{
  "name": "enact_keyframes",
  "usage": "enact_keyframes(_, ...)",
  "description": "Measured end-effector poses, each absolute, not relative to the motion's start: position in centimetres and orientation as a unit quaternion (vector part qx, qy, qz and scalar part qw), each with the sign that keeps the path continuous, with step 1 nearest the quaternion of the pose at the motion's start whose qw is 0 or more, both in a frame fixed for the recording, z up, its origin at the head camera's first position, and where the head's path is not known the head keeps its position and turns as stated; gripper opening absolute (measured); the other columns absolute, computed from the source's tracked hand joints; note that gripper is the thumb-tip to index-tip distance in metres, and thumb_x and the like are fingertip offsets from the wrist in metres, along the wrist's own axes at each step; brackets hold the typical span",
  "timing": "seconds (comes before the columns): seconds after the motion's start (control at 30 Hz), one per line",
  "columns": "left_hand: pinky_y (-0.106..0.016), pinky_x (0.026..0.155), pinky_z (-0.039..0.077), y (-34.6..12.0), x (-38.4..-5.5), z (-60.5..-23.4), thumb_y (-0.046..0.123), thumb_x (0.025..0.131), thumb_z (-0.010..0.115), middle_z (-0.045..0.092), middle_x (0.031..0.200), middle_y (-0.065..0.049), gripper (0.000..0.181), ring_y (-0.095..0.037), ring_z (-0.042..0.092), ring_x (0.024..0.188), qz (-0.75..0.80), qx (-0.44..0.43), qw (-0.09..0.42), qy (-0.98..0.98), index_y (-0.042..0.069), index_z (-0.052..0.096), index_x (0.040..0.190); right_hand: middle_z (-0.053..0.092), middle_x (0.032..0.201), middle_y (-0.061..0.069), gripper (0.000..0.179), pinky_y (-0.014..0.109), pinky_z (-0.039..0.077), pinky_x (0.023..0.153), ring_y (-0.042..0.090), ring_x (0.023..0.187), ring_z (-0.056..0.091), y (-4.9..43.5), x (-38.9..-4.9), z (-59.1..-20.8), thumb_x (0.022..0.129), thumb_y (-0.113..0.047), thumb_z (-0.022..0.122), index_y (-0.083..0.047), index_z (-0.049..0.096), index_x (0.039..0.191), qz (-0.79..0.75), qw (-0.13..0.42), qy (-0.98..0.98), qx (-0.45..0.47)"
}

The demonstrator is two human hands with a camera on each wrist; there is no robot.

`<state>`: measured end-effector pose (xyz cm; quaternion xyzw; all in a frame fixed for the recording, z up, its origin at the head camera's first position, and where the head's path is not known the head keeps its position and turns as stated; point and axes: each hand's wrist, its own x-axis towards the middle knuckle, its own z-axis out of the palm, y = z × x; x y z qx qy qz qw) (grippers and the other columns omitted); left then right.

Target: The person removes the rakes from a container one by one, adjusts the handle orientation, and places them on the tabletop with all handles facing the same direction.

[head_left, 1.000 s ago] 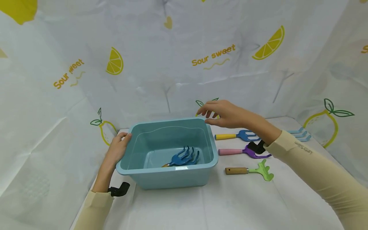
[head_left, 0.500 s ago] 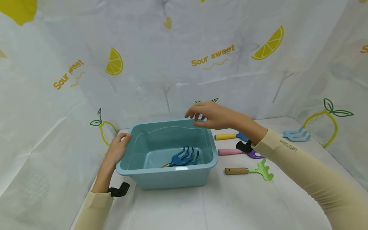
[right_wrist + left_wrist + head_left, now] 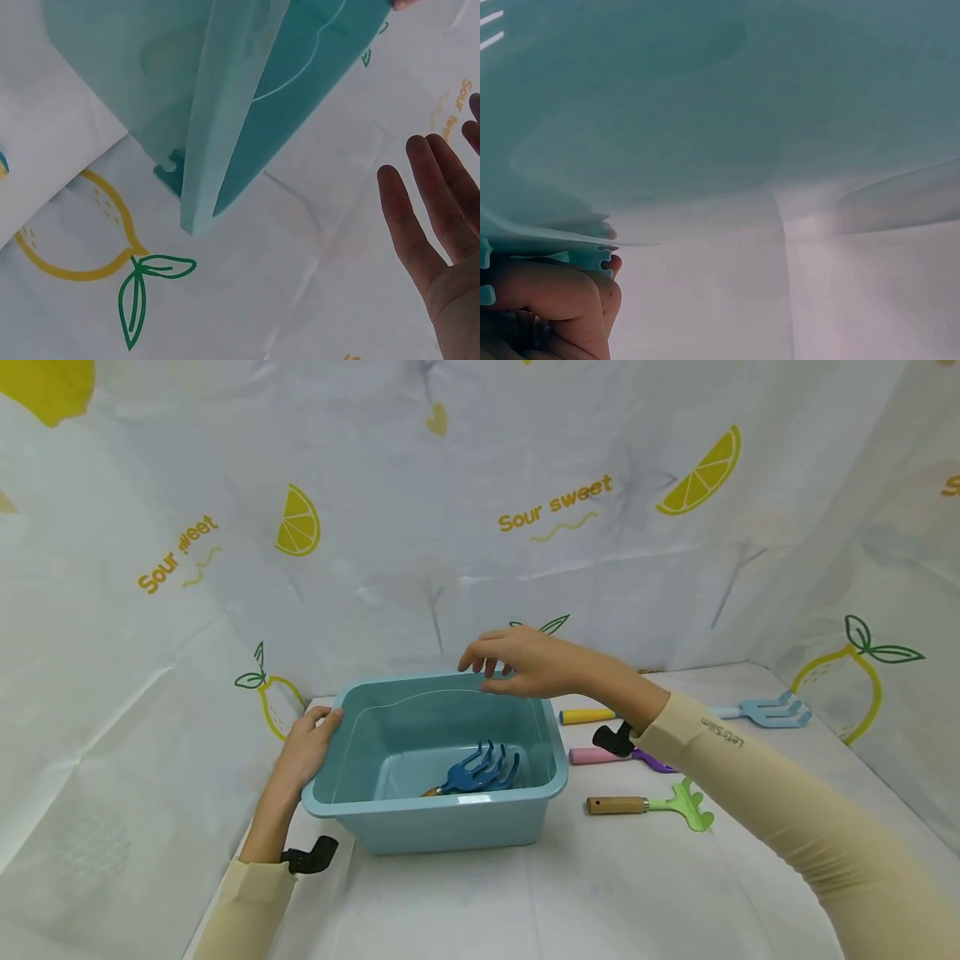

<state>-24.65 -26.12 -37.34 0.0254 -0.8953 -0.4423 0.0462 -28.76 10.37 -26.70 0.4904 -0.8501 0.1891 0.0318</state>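
A light-blue plastic basin [image 3: 442, 825] stands on the white-covered table. My left hand [image 3: 306, 747] grips its left rim, and in the left wrist view the hand's bent fingers [image 3: 562, 289] wrap under the edge. Over the basin's back rim, toward the right, hovers my right hand [image 3: 528, 662] with nothing in it. The right wrist view shows its fingers [image 3: 439, 202] loosely extended, apart from the rim [image 3: 232, 105]. Blue hand rakes [image 3: 467, 777] lie in the basin's front right; their handles are mostly hidden by the front wall.
Right of the basin lie a yellow-handled garden fork [image 3: 587, 717], a pink-handled purple tool [image 3: 600, 756], a wooden-handled green rake [image 3: 617, 806] and a light-blue fork [image 3: 776, 712]. My right forearm covers parts of some. A lemon-print sheet [image 3: 390, 568] hangs behind.
My right hand has moved left, from the basin's back right corner to above its back rim. The left hand, the basin and the tools stay in place.
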Motion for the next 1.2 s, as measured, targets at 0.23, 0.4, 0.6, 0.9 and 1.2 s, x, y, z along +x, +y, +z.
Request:
enact_keyframes(0.23, -0.03, 0.075, 0.051, -26.2, -24.6, -37.4, 0.048, 0.11, 0.037, 0.059, 0.135, -0.028, 0.061, -0.032, 0.064, 0.105, -0.445, 0.026, 0.042, -0.894, -0.003, 0.052, 0.141, 0.07, 0.123, 0.003, 0.029, 0.035, 0.059, 0.088, 0.018, 0.107, 0.069, 9.0, -29.0, -26.6, 0.098, -0.016, 0.069, -0.014, 0.067, 0.128, 0.178, 0.03, -0.844, 0.505)
enact_keyframes(0.4, -0.029, 0.074, 0.051, -26.3, -24.6, -37.5, 0.048, 0.11, 0.037, 0.06, 0.135, -0.028, 0.061, -0.031, 0.065, 0.104, -0.445, 0.026, 0.043, -0.894, -0.002, 0.052, 0.141, 0.07, 0.122, 0.005, 0.029, 0.037, 0.059, 0.09, 0.02, 0.108, 0.069, 7.9, -29.1, -26.6, 0.099, -0.015, 0.069, -0.013, 0.067, 0.128, 0.176, 0.02, -0.837, 0.517)
enact_keyframes(0.6, -0.028, 0.074, 0.05, -26.3, -24.7, -37.5, 0.048, 0.11, 0.038, 0.061, 0.132, -0.027, 0.06, -0.029, 0.064, 0.101, -0.446, 0.024, 0.046, -0.894, -0.002, 0.054, 0.139, 0.069, 0.121, 0.004, 0.029, 0.033, 0.056, 0.093, 0.02, 0.109, 0.068, 6.5, -29.3, -26.6, 0.099, -0.017, 0.069, -0.013, 0.066, 0.128, 0.153, 0.018, -0.832, 0.533)
enact_keyframes(0.9, -0.029, 0.076, 0.051, -26.3, -24.9, -37.4, 0.048, 0.11, 0.037, 0.06, 0.133, -0.027, 0.059, -0.031, 0.064, 0.104, -0.446, 0.02, 0.043, -0.894, -0.001, 0.054, 0.138, 0.068, 0.119, 0.006, 0.029, 0.035, 0.053, 0.098, 0.02, 0.107, 0.069, 4.3, -29.6, -27.1, 0.1, -0.018, 0.068, -0.013, 0.065, 0.129, 0.146, -0.002, -0.829, 0.54)
enact_keyframes(1.2, -0.032, 0.079, 0.051, -26.2, -24.8, -37.4, 0.048, 0.11, 0.037, 0.06, 0.135, -0.027, 0.059, -0.034, 0.064, 0.109, -0.444, 0.019, 0.047, -0.895, -0.001, 0.053, 0.139, 0.068, 0.122, 0.005, 0.03, 0.033, 0.053, 0.098, 0.018, 0.108, 0.069, 2.5, -30.4, -28.2, 0.101, -0.019, 0.066, -0.014, 0.064, 0.131, 0.141, -0.032, -0.833, 0.533)
